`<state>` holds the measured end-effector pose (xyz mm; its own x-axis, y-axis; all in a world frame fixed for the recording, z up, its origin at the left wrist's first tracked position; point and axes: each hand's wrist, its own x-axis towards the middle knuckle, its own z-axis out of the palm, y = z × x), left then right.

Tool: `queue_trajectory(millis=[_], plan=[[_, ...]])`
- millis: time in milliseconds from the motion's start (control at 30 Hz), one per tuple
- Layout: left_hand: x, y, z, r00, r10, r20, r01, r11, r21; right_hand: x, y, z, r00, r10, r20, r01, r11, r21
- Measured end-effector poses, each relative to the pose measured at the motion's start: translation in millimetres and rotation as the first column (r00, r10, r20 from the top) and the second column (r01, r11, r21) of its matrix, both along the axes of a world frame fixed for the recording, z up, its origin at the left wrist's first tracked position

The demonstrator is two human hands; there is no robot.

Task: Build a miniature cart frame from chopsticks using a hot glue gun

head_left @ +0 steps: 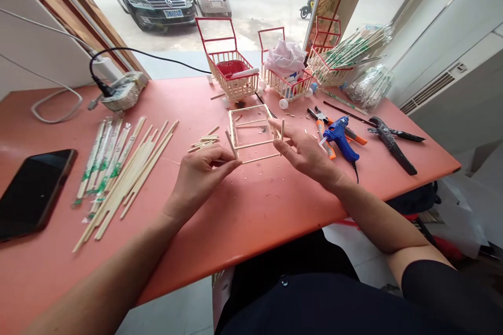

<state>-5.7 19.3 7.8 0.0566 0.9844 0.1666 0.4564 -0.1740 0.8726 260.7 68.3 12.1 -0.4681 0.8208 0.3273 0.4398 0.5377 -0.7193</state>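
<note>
A small box-shaped frame of wooden chopsticks (255, 144) stands on the pink table between my hands. My left hand (198, 175) pinches its near left corner with thumb and forefinger, beside a slanting short stick (231, 143). On the other side, my right hand (304, 154) has thumb and fingers around the near right corner, where another short stick (282, 129) rises upright. Exactly where my right fingertips touch is partly hidden. Just beyond my left hand lies a small pile of cut stick pieces (205, 138).
Long chopsticks (129, 183), wrapped chopsticks (104, 154) and a phone (33, 193) lie left. A blue glue gun (341, 138), orange-handled pliers (356, 136) and black-handled cutters (393, 146) lie right. Behind stand small stick carts (238, 84) and a power strip (128, 91).
</note>
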Motion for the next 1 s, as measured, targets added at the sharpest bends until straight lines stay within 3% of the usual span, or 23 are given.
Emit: queue_trajectory(millis=[167, 333, 533, 600, 700, 833, 1000], plan=[[1.6, -1.6, 10.4, 0.976, 0.071, 0.206, -0.05, 0.993, -0.105, 3.3, 3.2, 2.3, 0.993, 0.058, -0.104, -0.053, 0.997, 0.052], [3.1, -1.2, 12.7, 0.941, 0.097, 0.323, -0.07, 0.993, -0.094, 4.1, 7.2, -1.4, 0.987, 0.073, -0.14, -0.064, 0.995, 0.072], [1.6, 0.8, 12.5, 0.902, 0.075, 0.425, -0.031, 0.994, -0.109, 6.0, 5.3, 8.3, 0.982, 0.024, -0.186, -0.017, 0.999, 0.039], [1.9, -0.1, 11.8, 0.911, 0.052, 0.408, -0.035, 0.998, -0.048, 7.0, 4.8, 10.7, 0.982, 0.019, -0.189, -0.013, 0.999, 0.033], [1.9, -2.8, 9.2, 0.938, -0.013, 0.348, -0.045, 0.986, 0.158, 7.4, 4.1, 12.6, 0.98, 0.029, -0.197, -0.023, 0.999, 0.031], [-2.3, -4.4, 6.6, 0.984, -0.088, 0.152, 0.026, 0.93, 0.367, 6.8, 3.2, 15.0, 0.98, 0.026, -0.196, -0.026, 1.0, 0.0], [-7.6, -4.4, 10.9, 0.996, -0.049, -0.075, 0.08, 0.862, 0.5, 7.1, 4.6, 13.2, 0.976, 0.053, -0.211, -0.054, 0.999, 0.001]])
